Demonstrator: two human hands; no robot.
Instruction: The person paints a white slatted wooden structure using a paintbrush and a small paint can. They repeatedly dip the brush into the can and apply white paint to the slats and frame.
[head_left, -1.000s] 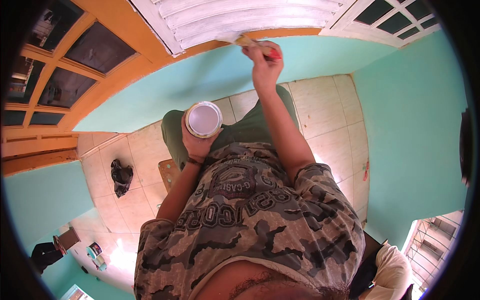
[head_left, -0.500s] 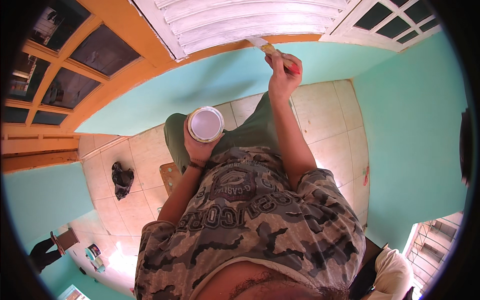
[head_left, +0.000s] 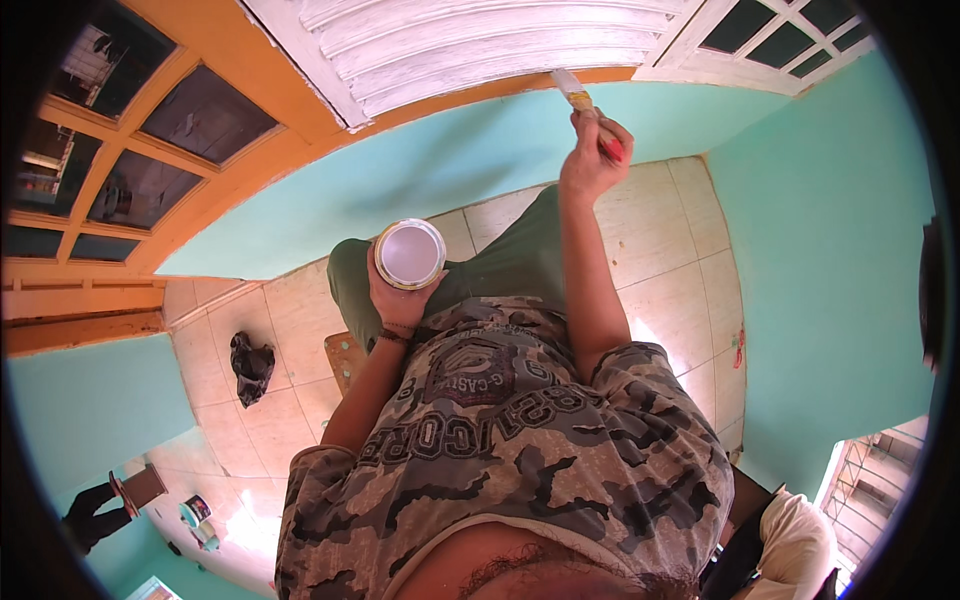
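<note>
In my left hand (head_left: pixel 398 298) is a round can of white paint (head_left: pixel 410 254), its open top facing up in front of my lap. My fingers wrap around the can's side. My right hand (head_left: pixel 597 158) reaches forward, closed on a paintbrush (head_left: pixel 582 98) with a red handle end. The brush's white-coated bristles point up and left, at the lower edge of the white slatted shutter (head_left: pixel 420 70), by the orange strip (head_left: pixel 470 100) under it. Whether the bristles touch the wood I cannot tell.
An orange window frame (head_left: pixel 240 170) with dark panes is at the left. A white-framed window (head_left: pixel 680 58) stands at the right. A black plastic bag (head_left: pixel 252 368) lies on the tiled floor (head_left: pixel 660 245), near a wooden stool (head_left: pixel 343 360). Paint containers (head_left: pixel 197 512) stand farther back at lower left.
My right hand and the paintbrush have moved right along the shutter's lower edge. The brush is now more upright. The can in my left hand has stayed about where it was.
</note>
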